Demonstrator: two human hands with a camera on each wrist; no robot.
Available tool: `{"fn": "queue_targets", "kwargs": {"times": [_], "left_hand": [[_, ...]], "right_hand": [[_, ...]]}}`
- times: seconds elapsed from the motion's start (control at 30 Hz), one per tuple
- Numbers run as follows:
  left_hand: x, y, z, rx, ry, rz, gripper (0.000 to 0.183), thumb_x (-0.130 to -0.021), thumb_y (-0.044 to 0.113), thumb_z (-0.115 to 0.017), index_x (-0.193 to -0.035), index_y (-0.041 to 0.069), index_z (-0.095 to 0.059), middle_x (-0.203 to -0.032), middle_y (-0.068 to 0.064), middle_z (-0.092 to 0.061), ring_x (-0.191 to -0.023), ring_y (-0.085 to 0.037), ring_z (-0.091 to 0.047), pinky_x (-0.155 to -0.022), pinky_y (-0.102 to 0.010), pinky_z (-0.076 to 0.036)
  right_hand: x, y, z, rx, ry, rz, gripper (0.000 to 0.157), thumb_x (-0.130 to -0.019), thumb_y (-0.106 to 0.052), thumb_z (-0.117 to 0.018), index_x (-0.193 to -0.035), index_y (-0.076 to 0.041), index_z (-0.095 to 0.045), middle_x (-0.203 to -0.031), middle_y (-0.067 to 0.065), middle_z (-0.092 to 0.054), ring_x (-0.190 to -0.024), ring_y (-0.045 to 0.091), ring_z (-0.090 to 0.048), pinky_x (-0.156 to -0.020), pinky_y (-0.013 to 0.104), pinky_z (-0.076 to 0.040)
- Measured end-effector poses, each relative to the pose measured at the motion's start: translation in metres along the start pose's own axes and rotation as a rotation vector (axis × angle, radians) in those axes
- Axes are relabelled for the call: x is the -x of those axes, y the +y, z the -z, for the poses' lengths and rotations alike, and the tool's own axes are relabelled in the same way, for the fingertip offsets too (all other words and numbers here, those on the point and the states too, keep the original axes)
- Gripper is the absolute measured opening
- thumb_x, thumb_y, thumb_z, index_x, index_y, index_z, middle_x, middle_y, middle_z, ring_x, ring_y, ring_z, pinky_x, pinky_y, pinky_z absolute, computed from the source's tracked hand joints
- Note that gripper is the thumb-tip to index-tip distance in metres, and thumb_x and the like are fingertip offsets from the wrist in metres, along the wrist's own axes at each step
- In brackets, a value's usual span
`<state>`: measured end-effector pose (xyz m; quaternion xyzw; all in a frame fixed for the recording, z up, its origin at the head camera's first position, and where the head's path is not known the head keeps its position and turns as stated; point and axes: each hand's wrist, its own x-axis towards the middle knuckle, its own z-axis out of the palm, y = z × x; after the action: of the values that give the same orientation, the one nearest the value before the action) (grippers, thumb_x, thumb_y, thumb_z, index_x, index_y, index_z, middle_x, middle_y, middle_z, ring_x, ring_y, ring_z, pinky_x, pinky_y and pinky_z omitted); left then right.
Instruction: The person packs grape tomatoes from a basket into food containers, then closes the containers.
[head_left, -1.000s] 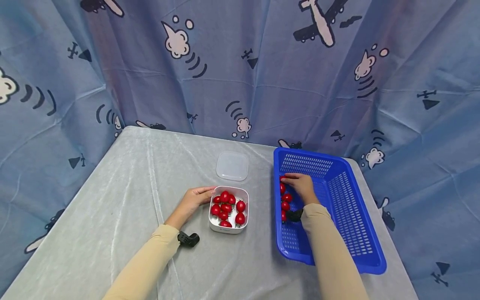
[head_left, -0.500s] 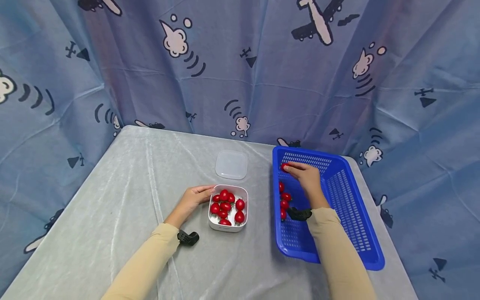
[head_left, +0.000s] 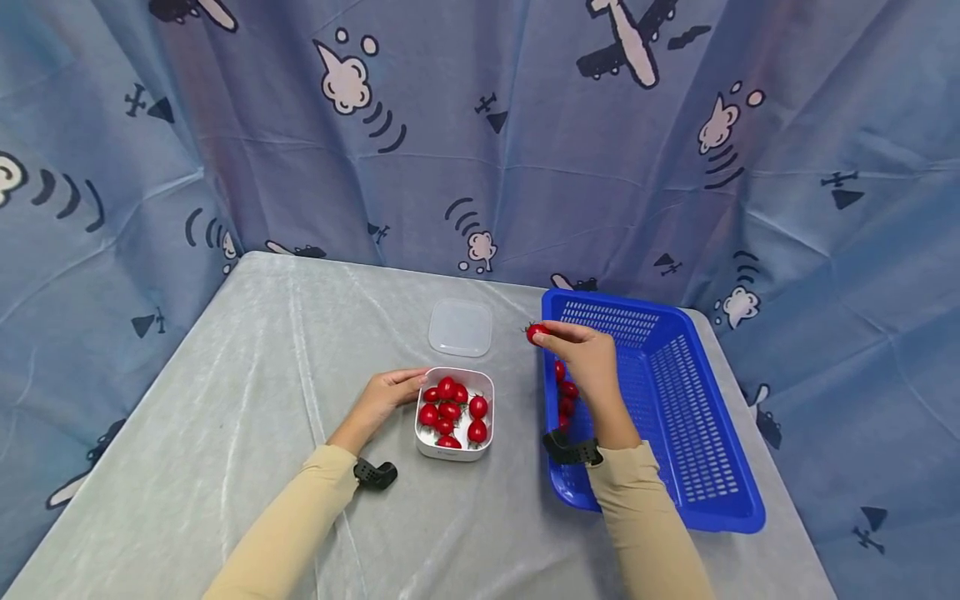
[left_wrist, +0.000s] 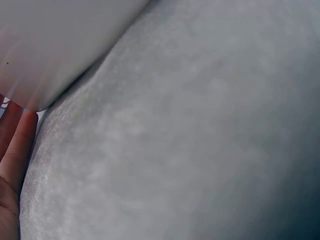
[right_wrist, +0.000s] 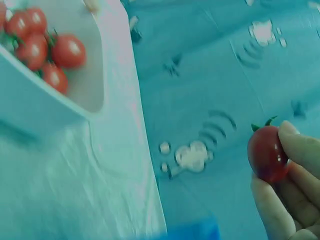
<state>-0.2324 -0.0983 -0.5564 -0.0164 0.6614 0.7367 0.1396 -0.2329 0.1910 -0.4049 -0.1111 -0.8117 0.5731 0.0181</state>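
My right hand [head_left: 592,367] pinches a red cherry tomato [head_left: 536,334] between thumb and fingertips, above the left rim of the blue basket [head_left: 731,433]. The right wrist view shows this tomato's green stem and the fingers [right_wrist: 272,210] around it. My left hand [head_left: 381,402] rests against the back left corner of a white square box [head_left: 453,455], which holds several cherry tomatoes [head_left: 449,410]. In the left wrist view its straight fingers [left_wrist: 21,145] touch the box's side; its thumb cannot be made out there. More tomatoes [head_left: 567,389] lie along the basket's left side.
A clear square lid [head_left: 461,328] lies flat behind the white box. The table has a pale grey cloth [head_left: 225,417]. A blue curtain [head_left: 420,167] with airplane prints hangs along the table's far edge.
My right hand has lifted a cherry tomato from the basket's back left part and carried it left, to the rim. The left hand stays at the box.
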Motion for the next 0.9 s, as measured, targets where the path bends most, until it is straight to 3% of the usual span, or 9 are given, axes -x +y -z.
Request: {"fn": "queue_targets", "kwargs": {"times": [0.23, 0.47, 0.57, 0.7, 0.9], "left_hand": [[0.001, 0.000, 0.000, 0.016, 0.003, 0.000, 0.043, -0.094, 0.018, -0.068, -0.130, -0.005, -0.062, -0.107, 0.005, -0.075, -0.088, 0.001, -0.069, -0.084, -0.018, -0.057], [0.002, 0.001, 0.000, 0.006, 0.013, 0.000, 0.043, -0.094, 0.019, -0.068, -0.129, -0.005, -0.063, -0.111, 0.002, -0.074, -0.089, 0.001, -0.069, -0.084, -0.018, -0.057], [0.003, 0.002, 0.000, -0.004, 0.019, -0.004, 0.043, -0.094, 0.020, -0.068, -0.130, -0.004, -0.063, -0.114, -0.001, -0.074, -0.089, 0.001, -0.069, -0.084, -0.018, -0.057], [0.003, 0.001, 0.000, 0.002, 0.012, -0.002, 0.043, -0.095, 0.019, -0.068, -0.130, -0.004, -0.062, -0.117, -0.003, -0.073, -0.088, 0.000, -0.069, -0.084, -0.019, -0.057], [0.002, 0.001, 0.000, -0.007, 0.008, -0.011, 0.042, -0.095, 0.019, -0.067, -0.130, -0.004, -0.063, -0.116, -0.003, -0.073, -0.089, 0.000, -0.069, -0.085, -0.019, -0.057]], "right_hand": [[0.025, -0.007, -0.031, -0.031, -0.045, 0.020, 0.037, -0.083, -0.026, -0.082, -0.114, -0.007, -0.076, -0.116, 0.013, -0.074, -0.102, 0.018, -0.067, -0.086, 0.024, -0.053], [0.044, -0.007, -0.058, -0.076, -0.053, 0.013, 0.032, -0.081, -0.022, -0.084, -0.109, -0.007, -0.078, -0.111, 0.014, -0.075, -0.105, 0.022, -0.068, -0.096, 0.038, -0.055], [0.048, -0.001, -0.071, -0.093, -0.043, 0.014, 0.031, -0.081, -0.022, -0.084, -0.108, -0.007, -0.078, -0.109, 0.013, -0.076, -0.104, 0.023, -0.069, -0.095, 0.038, -0.056], [0.055, 0.013, -0.088, -0.102, -0.045, 0.017, 0.029, -0.081, -0.018, -0.084, -0.105, -0.004, -0.078, -0.105, 0.015, -0.076, -0.099, 0.021, -0.071, -0.088, 0.029, -0.058], [0.063, 0.033, -0.106, -0.065, -0.054, 0.039, 0.026, -0.078, -0.013, -0.084, -0.101, -0.003, -0.079, -0.099, 0.017, -0.077, -0.074, 0.008, -0.063, -0.063, 0.023, -0.054]]}}
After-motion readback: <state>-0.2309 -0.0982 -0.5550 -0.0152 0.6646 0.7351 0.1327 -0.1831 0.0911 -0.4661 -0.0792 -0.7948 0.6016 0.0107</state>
